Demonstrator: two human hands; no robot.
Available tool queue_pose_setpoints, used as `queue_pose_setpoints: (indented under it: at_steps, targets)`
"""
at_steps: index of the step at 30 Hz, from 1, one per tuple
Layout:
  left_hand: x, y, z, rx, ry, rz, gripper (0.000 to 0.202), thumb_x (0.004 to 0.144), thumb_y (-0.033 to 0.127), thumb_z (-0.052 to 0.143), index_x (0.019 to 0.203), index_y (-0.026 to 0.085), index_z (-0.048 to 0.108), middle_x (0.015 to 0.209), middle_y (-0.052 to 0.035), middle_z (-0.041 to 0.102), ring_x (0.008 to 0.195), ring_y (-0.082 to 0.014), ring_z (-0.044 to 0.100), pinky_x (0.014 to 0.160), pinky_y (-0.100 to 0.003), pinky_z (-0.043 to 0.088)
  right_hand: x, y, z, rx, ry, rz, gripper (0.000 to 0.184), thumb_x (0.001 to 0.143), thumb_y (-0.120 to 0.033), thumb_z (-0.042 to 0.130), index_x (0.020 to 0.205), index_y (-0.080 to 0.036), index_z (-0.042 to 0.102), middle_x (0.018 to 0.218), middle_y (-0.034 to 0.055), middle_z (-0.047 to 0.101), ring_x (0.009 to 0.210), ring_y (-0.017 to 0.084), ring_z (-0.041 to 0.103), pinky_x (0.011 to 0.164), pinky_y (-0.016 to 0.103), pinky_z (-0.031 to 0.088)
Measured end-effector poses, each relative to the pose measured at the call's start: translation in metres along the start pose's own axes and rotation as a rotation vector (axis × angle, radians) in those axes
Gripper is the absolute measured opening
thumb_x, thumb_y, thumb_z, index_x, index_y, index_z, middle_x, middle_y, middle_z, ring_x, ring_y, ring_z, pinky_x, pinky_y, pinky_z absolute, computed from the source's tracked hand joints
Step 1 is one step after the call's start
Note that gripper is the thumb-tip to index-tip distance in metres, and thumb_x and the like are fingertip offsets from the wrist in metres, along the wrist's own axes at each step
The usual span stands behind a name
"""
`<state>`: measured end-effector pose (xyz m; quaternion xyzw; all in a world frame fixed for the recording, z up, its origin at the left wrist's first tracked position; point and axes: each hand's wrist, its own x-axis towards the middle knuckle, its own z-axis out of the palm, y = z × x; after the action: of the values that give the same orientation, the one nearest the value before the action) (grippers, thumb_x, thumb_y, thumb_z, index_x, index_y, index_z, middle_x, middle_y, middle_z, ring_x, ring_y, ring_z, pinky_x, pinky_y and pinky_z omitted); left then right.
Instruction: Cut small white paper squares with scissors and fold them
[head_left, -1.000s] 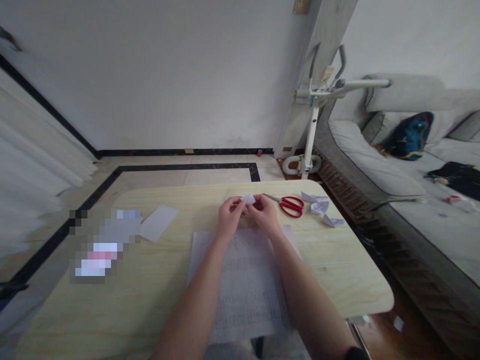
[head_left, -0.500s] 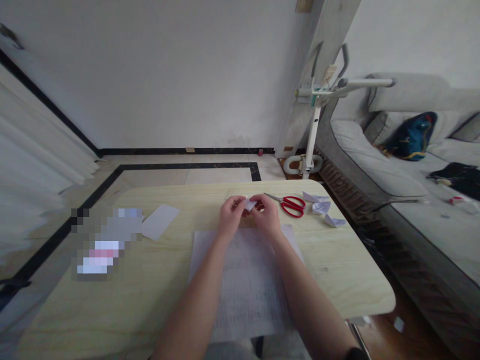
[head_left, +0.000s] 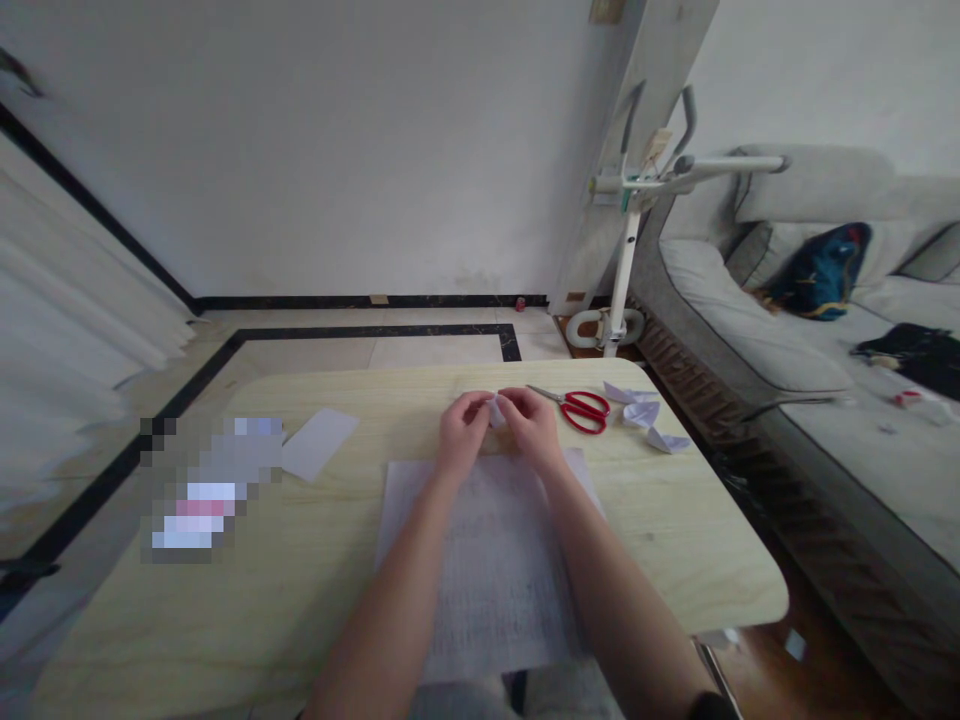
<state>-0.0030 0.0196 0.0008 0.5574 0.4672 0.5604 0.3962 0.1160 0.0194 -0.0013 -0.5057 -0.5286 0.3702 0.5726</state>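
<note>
Between my two hands is a small folded piece of white paper, pinched by the fingers of both. My left hand grips its left side, and my right hand grips the right side; the fingers hide much of it. Under my forearms lies a large sheet of paper with faint print. Just right of my right hand rest red-handled scissors, blades pointing left. Beyond them are several folded white paper pieces. A flat white paper slip lies to the left.
The pale wooden table has rounded corners. A blurred-out patch covers its left side. White exercise equipment stands behind the right corner. A grey sofa with a blue cushion is at the right.
The small paper has turned slightly between my fingers, and my right fingers have shifted a little on it. Both hands stay in about the same place.
</note>
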Motion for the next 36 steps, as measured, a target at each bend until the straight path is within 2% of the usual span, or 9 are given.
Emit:
queue_pose_setpoints:
  at_steps: [3, 9, 16, 19, 22, 24, 28, 33, 36]
  targets:
    - [-0.001, -0.001, 0.0, 0.052, -0.017, 0.06, 0.013, 0.08, 0.022, 0.056, 0.087, 0.017, 0.066, 0.088, -0.0054, 0.069, 0.082, -0.0161, 0.064, 0.075, -0.027, 0.051, 0.0, 0.002, 0.0, 0.007, -0.024, 0.024, 0.021, 0.074, -0.036, 0.063, 0.08, -0.017, 0.068, 0.076, 0.0046, 0.069, 0.071, 0.018, 0.061, 0.067, 0.029, 0.046]
    - [0.0, -0.008, 0.0, 0.078, 0.045, 0.025, 0.017, 0.079, 0.025, 0.059, 0.092, 0.017, 0.065, 0.088, -0.0058, 0.068, 0.083, -0.0162, 0.063, 0.076, -0.027, 0.049, 0.002, 0.003, -0.002, 0.106, -0.017, 0.112, 0.019, 0.069, -0.036, 0.067, 0.07, -0.017, 0.067, 0.064, 0.0005, 0.063, 0.06, 0.014, 0.054, 0.058, 0.026, 0.042]
    - [0.001, -0.002, -0.001, 0.015, 0.127, -0.071, 0.022, 0.079, 0.035, 0.058, 0.089, 0.016, 0.064, 0.073, -0.0017, 0.062, 0.064, -0.0124, 0.057, 0.06, -0.023, 0.045, 0.005, 0.005, -0.005, 0.274, 0.112, 0.205, 0.019, 0.065, -0.036, 0.07, 0.069, -0.018, 0.066, 0.058, -0.003, 0.056, 0.047, 0.008, 0.042, 0.045, 0.023, 0.032]
    - [-0.001, 0.002, -0.001, -0.014, 0.048, -0.14, 0.028, 0.081, 0.041, 0.055, 0.089, 0.016, 0.064, 0.063, 0.0011, 0.057, 0.054, -0.0109, 0.051, 0.05, -0.021, 0.041, 0.006, 0.007, -0.005, 0.344, 0.139, 0.205, 0.021, 0.065, -0.038, 0.071, 0.07, -0.019, 0.065, 0.056, -0.0038, 0.053, 0.047, 0.008, 0.042, 0.045, 0.023, 0.032]
    - [-0.002, 0.005, 0.0, 0.023, -0.079, -0.127, 0.027, 0.079, 0.041, 0.057, 0.078, 0.015, 0.064, 0.062, 0.0008, 0.057, 0.054, -0.0109, 0.05, 0.05, -0.021, 0.04, 0.005, 0.008, -0.004, 0.387, 0.115, 0.203, 0.022, 0.065, -0.038, 0.072, 0.07, -0.019, 0.063, 0.057, -0.0041, 0.052, 0.048, 0.008, 0.042, 0.047, 0.023, 0.033]
    - [-0.002, 0.006, 0.001, 0.057, -0.113, -0.107, 0.024, 0.079, 0.038, 0.057, 0.072, 0.016, 0.063, 0.063, 0.0002, 0.058, 0.056, -0.0116, 0.052, 0.052, -0.022, 0.041, 0.004, 0.008, -0.003, 0.409, 0.088, 0.222, 0.022, 0.065, -0.038, 0.072, 0.07, -0.019, 0.062, 0.058, -0.0043, 0.052, 0.049, 0.008, 0.043, 0.048, 0.023, 0.033]
    - [-0.002, 0.004, 0.0, 0.103, -0.102, -0.11, 0.02, 0.081, 0.032, 0.055, 0.073, 0.016, 0.063, 0.064, -0.0006, 0.061, 0.059, -0.0128, 0.055, 0.056, -0.023, 0.042, 0.003, 0.006, -0.002, 0.369, 0.03, 0.238, 0.02, 0.067, -0.037, 0.069, 0.069, -0.019, 0.06, 0.057, -0.0045, 0.052, 0.05, 0.009, 0.043, 0.048, 0.023, 0.033]
    - [-0.002, -0.003, 0.0, 0.152, -0.161, -0.028, 0.026, 0.084, 0.037, 0.053, 0.072, 0.016, 0.063, 0.066, -0.0009, 0.061, 0.063, -0.0133, 0.055, 0.059, -0.023, 0.041, 0.002, 0.002, -0.002, 0.252, 0.003, 0.18, 0.018, 0.069, -0.037, 0.067, 0.071, -0.018, 0.065, 0.059, -0.0027, 0.056, 0.051, 0.01, 0.045, 0.05, 0.024, 0.034]
    - [-0.001, -0.004, 0.0, 0.158, -0.083, -0.048, 0.025, 0.082, 0.038, 0.055, 0.072, 0.016, 0.063, 0.066, -0.0009, 0.062, 0.063, -0.0134, 0.056, 0.06, -0.023, 0.042, 0.002, 0.0, -0.003, 0.197, 0.01, 0.182, 0.021, 0.07, -0.039, 0.067, 0.07, -0.018, 0.065, 0.056, -0.0027, 0.055, 0.05, 0.011, 0.044, 0.05, 0.025, 0.034]
